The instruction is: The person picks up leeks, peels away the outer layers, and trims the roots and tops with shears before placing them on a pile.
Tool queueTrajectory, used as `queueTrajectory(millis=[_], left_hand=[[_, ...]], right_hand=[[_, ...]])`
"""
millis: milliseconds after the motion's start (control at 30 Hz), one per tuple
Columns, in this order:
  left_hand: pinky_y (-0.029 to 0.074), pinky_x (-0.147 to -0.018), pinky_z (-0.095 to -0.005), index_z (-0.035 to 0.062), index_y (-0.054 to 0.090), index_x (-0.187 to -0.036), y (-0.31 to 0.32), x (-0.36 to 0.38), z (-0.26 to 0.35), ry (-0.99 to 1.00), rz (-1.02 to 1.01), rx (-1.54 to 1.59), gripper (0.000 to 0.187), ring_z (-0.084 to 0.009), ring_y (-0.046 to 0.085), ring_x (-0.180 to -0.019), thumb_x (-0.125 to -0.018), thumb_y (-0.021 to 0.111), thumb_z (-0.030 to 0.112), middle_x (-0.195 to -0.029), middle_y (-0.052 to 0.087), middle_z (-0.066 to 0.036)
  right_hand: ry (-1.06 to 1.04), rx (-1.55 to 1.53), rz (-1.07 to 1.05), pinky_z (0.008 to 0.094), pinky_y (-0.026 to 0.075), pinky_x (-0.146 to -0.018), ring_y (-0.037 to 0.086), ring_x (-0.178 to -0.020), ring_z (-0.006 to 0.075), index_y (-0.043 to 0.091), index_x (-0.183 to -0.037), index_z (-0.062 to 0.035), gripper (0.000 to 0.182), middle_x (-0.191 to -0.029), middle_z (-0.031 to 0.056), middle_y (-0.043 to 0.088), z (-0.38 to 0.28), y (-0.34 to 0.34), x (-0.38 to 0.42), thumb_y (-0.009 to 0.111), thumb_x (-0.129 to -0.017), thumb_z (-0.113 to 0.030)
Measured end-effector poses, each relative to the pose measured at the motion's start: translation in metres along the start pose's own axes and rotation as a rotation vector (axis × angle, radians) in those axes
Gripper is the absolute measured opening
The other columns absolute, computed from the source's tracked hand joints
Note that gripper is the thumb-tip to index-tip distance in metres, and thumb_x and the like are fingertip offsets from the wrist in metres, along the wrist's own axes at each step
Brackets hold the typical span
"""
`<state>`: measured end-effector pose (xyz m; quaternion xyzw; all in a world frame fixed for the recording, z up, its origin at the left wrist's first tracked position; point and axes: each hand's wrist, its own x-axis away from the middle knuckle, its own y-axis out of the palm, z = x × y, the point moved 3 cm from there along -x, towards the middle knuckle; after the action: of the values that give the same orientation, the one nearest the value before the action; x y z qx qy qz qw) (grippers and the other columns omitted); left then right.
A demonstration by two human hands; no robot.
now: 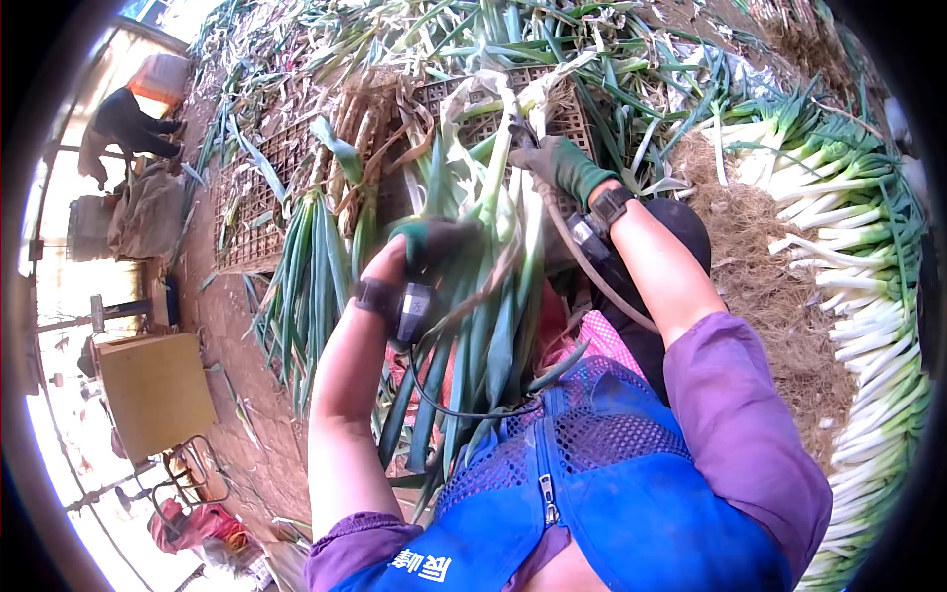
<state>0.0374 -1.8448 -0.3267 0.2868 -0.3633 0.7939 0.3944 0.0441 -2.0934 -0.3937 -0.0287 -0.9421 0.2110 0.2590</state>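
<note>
My left hand [439,245], in a dark green glove and slightly blurred, is closed around the stalk of a large green onion [493,192]. Its pale root end points away from me, and the long green leaves hang toward my lap. Loose, pale outer layers stick out around the stem. My right hand [564,170], gloved too, is wrapped around the nozzle [520,133] of a hose, close beside the upper stem. From there the brown hose [582,252] curves back past my right forearm. Unpeeled green onions [314,252] lie to the left of my left hand.
Brown plastic crates [258,202] stand in front, with leaf scraps [414,30] strewn beyond. On the right, cleaned green onions [858,296] form a long row beside root trimmings [760,286]. A yellowish box [156,395] and another person [128,128] are at left.
</note>
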Motion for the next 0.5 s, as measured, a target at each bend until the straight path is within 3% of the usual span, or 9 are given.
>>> queueTrajectory(millis=[33,133,167,200,300,333,367,433,500], left_hand=[[0.05,-0.067,-0.0306,-0.0009,0.072,-0.102,0.0,-0.001,0.0,-0.001,0.004,-0.007,0.058,-0.0119,0.061,-0.071,-0.087,0.065,0.055,-0.083,0.071,-0.008],[0.049,-0.066,-0.0298,-0.0006,0.072,-0.101,0.004,-0.015,-0.015,0.142,0.017,0.054,0.054,-0.0108,0.061,-0.071,-0.089,0.063,0.052,-0.082,0.07,-0.009],[0.049,-0.065,-0.0295,-0.0007,0.072,-0.1,0.005,-0.018,-0.022,0.206,0.028,0.107,0.053,-0.0106,0.06,-0.07,-0.09,0.063,0.051,-0.081,0.07,-0.009],[0.048,-0.063,-0.0284,-0.0004,0.072,-0.095,0.0,-0.028,-0.018,0.15,0.046,-0.238,0.047,-0.0097,0.059,-0.07,-0.09,0.065,0.045,-0.08,0.07,-0.007],[0.048,-0.061,-0.0279,0.0024,0.073,-0.096,-0.01,-0.043,-0.041,0.447,-0.068,-0.284,0.038,-0.0093,0.059,-0.069,-0.089,0.067,0.039,-0.081,0.07,-0.005],[0.05,-0.066,-0.0287,0.0036,0.072,-0.104,-0.021,-0.029,-0.023,0.272,-0.025,-0.279,0.035,-0.0111,0.061,-0.075,-0.089,0.068,0.035,-0.088,0.071,-0.005],[0.052,-0.072,-0.0295,0.0048,0.071,-0.111,-0.032,-0.014,-0.005,0.098,0.018,-0.268,0.035,-0.0129,0.064,-0.082,-0.088,0.069,0.031,-0.094,0.071,-0.006],[0.052,-0.081,-0.0309,0.0041,0.067,-0.118,-0.071,-0.021,-0.036,0.224,0.31,0.216,0.042,-0.0151,0.063,-0.093,-0.088,0.069,0.032,-0.101,0.07,-0.014],[0.051,-0.088,-0.0362,0.0077,0.063,-0.126,-0.117,-0.029,-0.086,0.175,0.649,0.19,0.057,-0.0241,0.064,-0.102,-0.083,0.07,0.044,-0.113,0.067,-0.021]], right_hand=[[0.07,-0.08,-0.039,0.0327,0.049,-0.054,0.062,-0.055,0.0213,0.068,-0.079,0.0012,0.051,-0.061,0.0102,0.062,0.001,0.002,-0.005,0.066,-0.078,-0.05],[-0.169,0.214,-0.155,0.0344,0.052,-0.061,0.064,-0.063,0.0218,0.068,-0.086,-0.001,0.05,-0.066,0.0114,0.063,-0.021,0.008,0.025,0.066,-0.079,-0.05],[-0.243,0.322,-0.194,0.0371,0.052,-0.071,0.066,-0.072,0.0263,0.067,-0.1,-0.0029,0.053,-0.077,0.0154,0.066,-0.025,0.012,0.041,0.064,-0.08,-0.052],[-0.244,0.382,-0.141,0.0387,0.052,-0.073,0.067,-0.077,0.0296,0.065,-0.105,-0.0035,0.056,-0.084,0.0178,0.067,-0.031,0.014,0.062,0.063,-0.079,-0.053],[-0.148,0.373,-0.163,0.0418,0.052,-0.078,0.068,-0.087,0.0364,0.062,-0.112,-0.0048,0.059,-0.099,0.0236,0.068,-0.013,0.02,0.089,0.063,-0.079,-0.054],[-0.103,0.454,-0.135,0.0436,0.052,-0.083,0.067,-0.092,0.0393,0.06,-0.116,-0.0044,0.062,-0.101,0.0254,0.067,-0.009,0.019,0.099,0.061,-0.08,-0.054],[-0.058,0.533,-0.103,0.0454,0.051,-0.088,0.066,-0.098,0.0421,0.057,-0.12,-0.004,0.065,-0.104,0.0271,0.066,-0.004,0.017,0.109,0.059,-0.08,-0.055],[-0.207,0.471,-0.089,0.0468,0.051,-0.087,0.065,-0.097,0.0437,0.058,-0.114,-0.0032,0.062,-0.101,0.0269,0.066,0.021,0.015,0.12,0.061,-0.08,-0.055],[-0.138,0.362,-0.1,0.046,0.051,-0.083,0.065,-0.096,0.0412,0.057,-0.112,-0.0021,0.057,-0.1,0.026,0.066,0.022,0.011,0.139,0.065,-0.08,-0.048]])
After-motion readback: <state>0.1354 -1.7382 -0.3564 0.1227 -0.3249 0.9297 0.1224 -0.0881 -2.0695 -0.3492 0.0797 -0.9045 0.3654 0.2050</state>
